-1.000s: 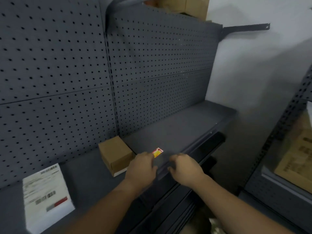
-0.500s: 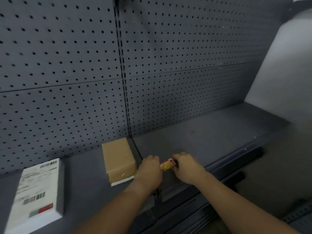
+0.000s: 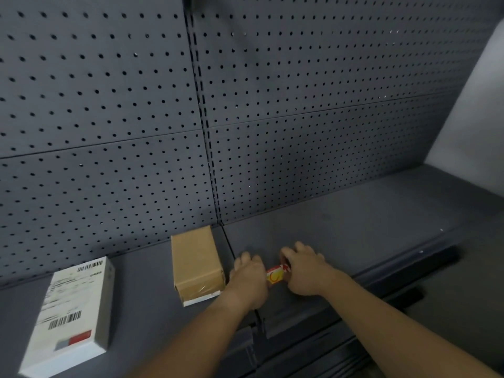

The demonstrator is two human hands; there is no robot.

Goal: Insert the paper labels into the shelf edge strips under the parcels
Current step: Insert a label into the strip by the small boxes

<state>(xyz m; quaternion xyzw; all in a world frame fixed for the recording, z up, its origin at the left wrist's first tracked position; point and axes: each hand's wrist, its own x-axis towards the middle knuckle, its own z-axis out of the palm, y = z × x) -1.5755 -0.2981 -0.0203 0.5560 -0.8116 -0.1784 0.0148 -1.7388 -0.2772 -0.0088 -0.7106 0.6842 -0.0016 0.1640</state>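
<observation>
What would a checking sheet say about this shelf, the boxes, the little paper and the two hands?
Surface: dark grey shelf, mostly bare on the right.
Job's things: red-and-yellow paper label held between both hands at the front edge strip; brown parcel and white parcel lie flat.
Clutter: nothing seen.
Grippers: left hand and right hand each pinch one end of the label.
Cables: nothing seen.
Surroundings: grey pegboard behind; pale wall at right.

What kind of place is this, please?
Probably a parcel storeroom or the stock area of a shop. Dark metal shelves stand against a pegboard back panel. A brown cardboard box and a white parcel with barcode labels lie on the shelf.
</observation>
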